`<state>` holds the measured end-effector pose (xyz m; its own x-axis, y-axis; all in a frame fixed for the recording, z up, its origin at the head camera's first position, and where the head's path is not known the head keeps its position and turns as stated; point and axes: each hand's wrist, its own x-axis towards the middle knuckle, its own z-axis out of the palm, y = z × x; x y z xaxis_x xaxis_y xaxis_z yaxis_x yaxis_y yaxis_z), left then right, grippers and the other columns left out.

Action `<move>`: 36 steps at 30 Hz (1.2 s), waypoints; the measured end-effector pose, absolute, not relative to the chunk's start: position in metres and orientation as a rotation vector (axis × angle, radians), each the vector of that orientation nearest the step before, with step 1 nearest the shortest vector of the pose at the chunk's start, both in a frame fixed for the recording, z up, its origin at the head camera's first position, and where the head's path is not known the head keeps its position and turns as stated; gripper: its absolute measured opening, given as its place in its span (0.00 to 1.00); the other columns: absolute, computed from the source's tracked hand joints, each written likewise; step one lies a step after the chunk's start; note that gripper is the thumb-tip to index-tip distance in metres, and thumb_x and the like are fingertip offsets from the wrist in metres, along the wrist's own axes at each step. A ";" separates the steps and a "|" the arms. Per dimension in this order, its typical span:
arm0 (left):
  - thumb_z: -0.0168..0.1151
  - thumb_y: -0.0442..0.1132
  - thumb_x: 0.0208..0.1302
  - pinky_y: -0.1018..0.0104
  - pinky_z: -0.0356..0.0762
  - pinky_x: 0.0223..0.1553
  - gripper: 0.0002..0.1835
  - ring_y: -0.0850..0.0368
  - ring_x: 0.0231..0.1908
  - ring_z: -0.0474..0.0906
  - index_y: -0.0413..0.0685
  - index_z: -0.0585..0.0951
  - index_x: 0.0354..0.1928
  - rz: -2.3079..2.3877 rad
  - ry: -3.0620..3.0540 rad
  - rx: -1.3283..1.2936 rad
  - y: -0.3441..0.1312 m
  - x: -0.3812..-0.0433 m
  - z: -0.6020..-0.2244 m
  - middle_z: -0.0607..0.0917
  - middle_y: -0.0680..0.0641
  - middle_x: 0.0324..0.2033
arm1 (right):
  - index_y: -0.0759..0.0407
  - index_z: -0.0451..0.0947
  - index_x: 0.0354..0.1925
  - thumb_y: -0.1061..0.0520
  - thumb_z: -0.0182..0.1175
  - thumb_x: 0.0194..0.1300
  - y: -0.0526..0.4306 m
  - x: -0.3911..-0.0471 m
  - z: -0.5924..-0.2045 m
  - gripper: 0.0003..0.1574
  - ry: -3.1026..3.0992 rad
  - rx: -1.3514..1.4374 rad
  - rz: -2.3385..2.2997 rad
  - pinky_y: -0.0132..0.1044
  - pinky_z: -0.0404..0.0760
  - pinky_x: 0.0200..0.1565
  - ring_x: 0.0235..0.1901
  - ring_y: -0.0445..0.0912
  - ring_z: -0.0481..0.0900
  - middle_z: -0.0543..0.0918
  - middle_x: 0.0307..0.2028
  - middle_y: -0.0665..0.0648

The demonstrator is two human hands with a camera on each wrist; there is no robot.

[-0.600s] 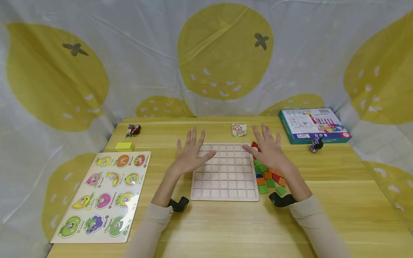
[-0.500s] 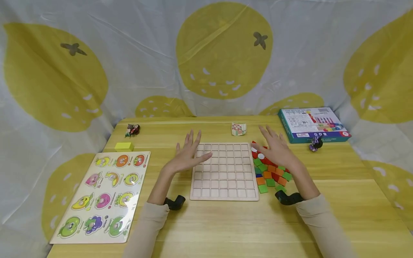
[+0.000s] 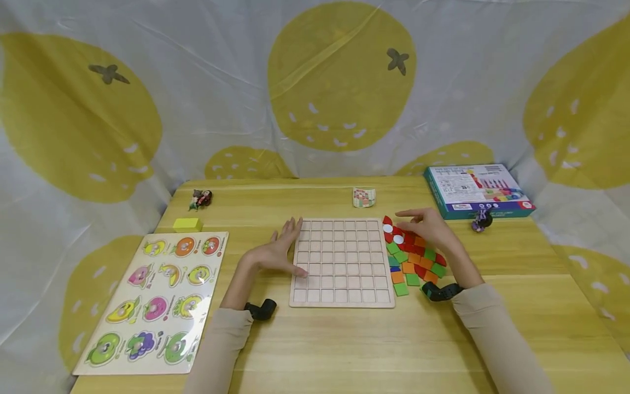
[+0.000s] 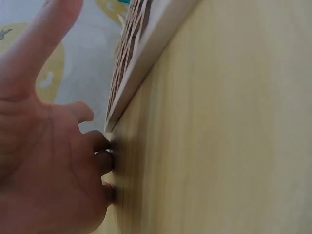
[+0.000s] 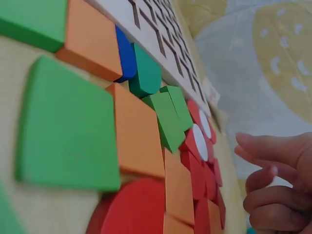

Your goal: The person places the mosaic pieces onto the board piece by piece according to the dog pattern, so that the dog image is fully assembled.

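Note:
A pale wooden board (image 3: 343, 262) with square recesses lies flat on the table. My left hand (image 3: 273, 254) is at its left edge, thumb spread over the rim and fingers pointing away along the side. In the left wrist view, that hand's (image 4: 53, 161) fingertips are down by the tabletop near the board's edge; thumb contact cannot be told. My right hand (image 3: 430, 229) hovers above colored tiles (image 3: 413, 260) right of the board. The right wrist view shows this hand (image 5: 280, 190) holding nothing, its fingers bent loosely, past the red tiles with white circles (image 5: 200, 141).
A fruit peg puzzle (image 3: 157, 301) lies at the left, with a yellow block (image 3: 187, 225) and a small figurine (image 3: 200, 200) behind it. A patterned paper (image 3: 364, 198) is at the back. A teal-edged box (image 3: 479, 191) and a purple figurine (image 3: 482, 220) stand back right.
Both hands were raised with spread fingers. The left has moved down and left to the board's edge. The right has moved right and lowered over the tiles, its fingers bending.

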<state>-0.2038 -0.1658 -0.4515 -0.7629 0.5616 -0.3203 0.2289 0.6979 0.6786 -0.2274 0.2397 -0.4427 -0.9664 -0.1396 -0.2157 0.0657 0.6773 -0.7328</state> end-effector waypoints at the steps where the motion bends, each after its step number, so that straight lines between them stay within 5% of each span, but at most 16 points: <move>1: 0.78 0.60 0.39 0.41 0.20 0.73 0.77 0.47 0.75 0.18 0.52 0.27 0.75 0.850 2.393 0.618 -0.167 -0.204 -0.452 0.24 0.41 0.75 | 0.53 0.78 0.59 0.47 0.62 0.65 0.238 -0.231 -0.444 0.26 2.638 -0.043 -1.172 0.33 0.62 0.25 0.26 0.49 0.65 0.69 0.24 0.54; 6: 0.81 0.57 0.33 0.42 0.21 0.73 0.81 0.46 0.74 0.16 0.49 0.27 0.75 0.790 2.402 0.657 -0.168 -0.203 -0.453 0.23 0.40 0.74 | 0.52 0.82 0.53 0.45 0.64 0.63 0.226 -0.245 -0.454 0.22 2.609 0.102 -1.223 0.34 0.64 0.29 0.30 0.49 0.67 0.74 0.25 0.55; 10: 0.83 0.56 0.28 0.43 0.21 0.73 0.83 0.47 0.74 0.16 0.48 0.27 0.75 0.741 2.411 0.673 -0.169 -0.202 -0.453 0.22 0.41 0.74 | 0.55 0.84 0.51 0.47 0.66 0.61 0.219 -0.251 -0.459 0.22 2.527 0.232 -1.339 0.31 0.72 0.37 0.43 0.49 0.73 0.81 0.49 0.61; 14: 0.84 0.53 0.27 0.44 0.21 0.73 0.85 0.46 0.74 0.16 0.46 0.25 0.74 0.718 2.402 0.682 -0.171 -0.203 -0.454 0.21 0.42 0.74 | 0.59 0.84 0.50 0.49 0.68 0.60 0.216 -0.256 -0.461 0.22 2.473 0.299 -1.389 0.30 0.76 0.40 0.50 0.50 0.74 0.79 0.57 0.62; 19: 0.83 0.55 0.28 0.43 0.22 0.74 0.84 0.45 0.74 0.17 0.43 0.25 0.74 0.672 2.418 0.702 -0.170 -0.203 -0.453 0.21 0.40 0.74 | 0.59 0.85 0.48 0.50 0.69 0.58 0.221 -0.262 -0.464 0.21 2.520 0.308 -1.396 0.30 0.70 0.29 0.35 0.46 0.74 0.86 0.41 0.55; 23: 0.83 0.57 0.28 0.42 0.23 0.74 0.84 0.44 0.74 0.17 0.43 0.26 0.74 0.641 2.435 0.714 -0.168 -0.203 -0.452 0.21 0.39 0.73 | 0.58 0.85 0.47 0.49 0.70 0.58 0.223 -0.265 -0.465 0.21 2.545 0.307 -1.406 0.32 0.66 0.24 0.27 0.46 0.70 0.83 0.25 0.47; 30: 0.82 0.59 0.27 0.42 0.24 0.74 0.85 0.44 0.74 0.16 0.43 0.26 0.74 0.584 2.450 0.695 -0.165 -0.202 -0.450 0.21 0.39 0.73 | 0.57 0.84 0.49 0.49 0.71 0.56 0.223 -0.269 -0.463 0.24 2.514 0.267 -1.356 0.33 0.62 0.24 0.25 0.45 0.66 0.79 0.22 0.47; 36: 0.81 0.60 0.27 0.42 0.23 0.74 0.85 0.44 0.74 0.16 0.44 0.26 0.74 0.543 2.468 0.681 -0.165 -0.200 -0.449 0.22 0.39 0.73 | 0.55 0.83 0.51 0.49 0.70 0.57 0.228 -0.272 -0.461 0.24 2.491 0.199 -1.270 0.34 0.59 0.20 0.16 0.45 0.60 0.62 0.12 0.45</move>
